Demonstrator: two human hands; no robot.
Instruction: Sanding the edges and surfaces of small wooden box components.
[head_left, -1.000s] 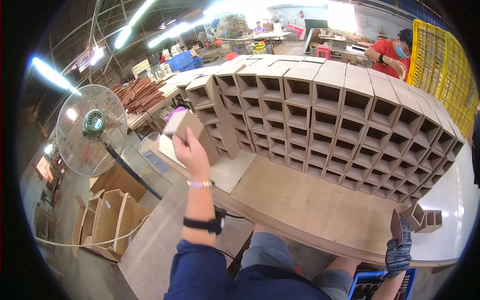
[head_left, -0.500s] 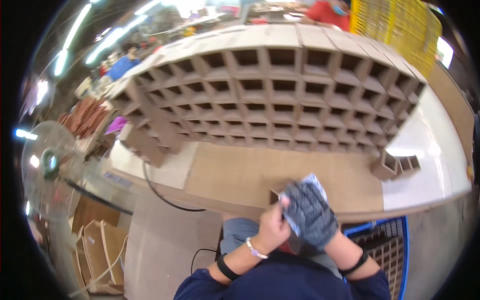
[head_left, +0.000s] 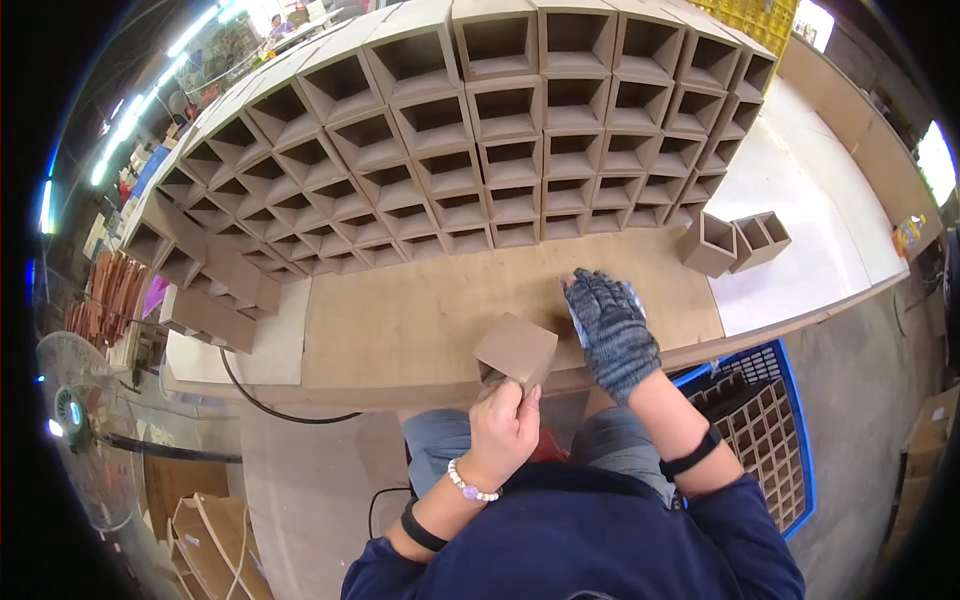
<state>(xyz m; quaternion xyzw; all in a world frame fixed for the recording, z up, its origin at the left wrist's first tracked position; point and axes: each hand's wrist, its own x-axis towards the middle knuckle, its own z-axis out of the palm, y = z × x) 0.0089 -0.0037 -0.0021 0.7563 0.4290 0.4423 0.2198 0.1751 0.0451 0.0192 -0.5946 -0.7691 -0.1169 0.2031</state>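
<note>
My bare left hand [head_left: 503, 425] grips a small brown square box [head_left: 517, 345] near the table's front edge, thumb and fingers pinched on its near side. Just right of the box is my right hand [head_left: 612, 335], in a dark grey knit glove. Its fingers curl over a blue-and-white sheet [head_left: 580, 328], mostly hidden beneath the palm. Beyond both hands rises a wide stack of similar open brown boxes [head_left: 510, 160], their openings facing me. A few more boxes [head_left: 708, 246] stand apart on the white surface at right.
The wooden table [head_left: 410, 310] lies under my hands. Below its right side stands a blue crate [head_left: 797, 440] with gridded boxes inside. A fan [head_left: 75, 415] is at left, with a black cable [head_left: 262, 398] hanging nearby. A yellow crate [head_left: 760, 22] shows behind the stack.
My hands have moved apart: the gloved right hand went forward, and the left now shows a box raised in its grip. The view has shifted, bringing the stack closer.
</note>
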